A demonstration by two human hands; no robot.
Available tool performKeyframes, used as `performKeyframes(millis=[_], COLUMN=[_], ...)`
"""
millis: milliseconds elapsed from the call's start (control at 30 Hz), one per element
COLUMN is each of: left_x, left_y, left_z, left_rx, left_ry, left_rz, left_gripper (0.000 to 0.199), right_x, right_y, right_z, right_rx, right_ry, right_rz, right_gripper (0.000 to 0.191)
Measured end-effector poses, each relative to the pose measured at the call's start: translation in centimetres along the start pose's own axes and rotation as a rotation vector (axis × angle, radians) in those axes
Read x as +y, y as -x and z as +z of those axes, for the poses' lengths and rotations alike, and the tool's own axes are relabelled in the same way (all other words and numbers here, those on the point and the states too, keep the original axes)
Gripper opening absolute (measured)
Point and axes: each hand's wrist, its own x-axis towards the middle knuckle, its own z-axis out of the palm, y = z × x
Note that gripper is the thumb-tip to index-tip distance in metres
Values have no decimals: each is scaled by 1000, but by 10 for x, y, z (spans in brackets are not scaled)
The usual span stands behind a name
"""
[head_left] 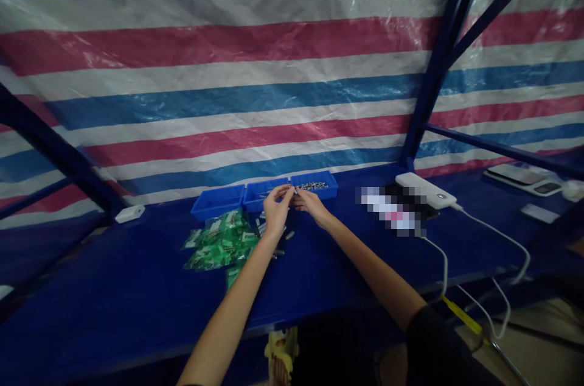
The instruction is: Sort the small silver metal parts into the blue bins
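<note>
My left hand [277,206] and my right hand [310,203] meet in front of the blue bins, fingertips pinched together around something small and pale that I cannot make out. Just behind my right hand, the right blue bin [332,184] holds many small metallic pieces. The middle blue bin [252,197] is partly hidden by my left hand, and the left blue bin [218,200] stands beside it. Loose silvery pieces [290,235] lie on the table under and beside my hands. Clear bags with green contents [221,244] are piled left of my left forearm.
On the blue table [137,276], a white power bank [425,189] with a cable lies right of my hands, near a blurred-out phone [392,209]. A white adapter [130,214] sits at the left. A scale [522,179] is far right. Blue frame posts [433,81] rise behind.
</note>
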Motion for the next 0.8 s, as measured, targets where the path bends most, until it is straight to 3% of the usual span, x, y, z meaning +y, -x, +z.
performKeyframes(millis=[100,233,533,667,800], left_x=[-4,-6,-3,0,6], left_y=[-2,-1,5,9,20], left_z=[1,1,5,2,-4], left_rx=[80,102,-73,-265,-272], left_ry=[92,119,19,-318,-1029], left_rz=[-79,-136,-255,-172,51], left_gripper=[34,38,35,35,26], right_x=[-1,-2,-5,1,5], right_y=[6,10,8,1,-6], right_z=[5,8,6,0,-7], right_rx=[-83,-52,121,174,249], right_ry=[-98,-148,-11,103,153], right_rz=[15,-43,-178,-208,-196], right_gripper=[33,36,31,34,31])
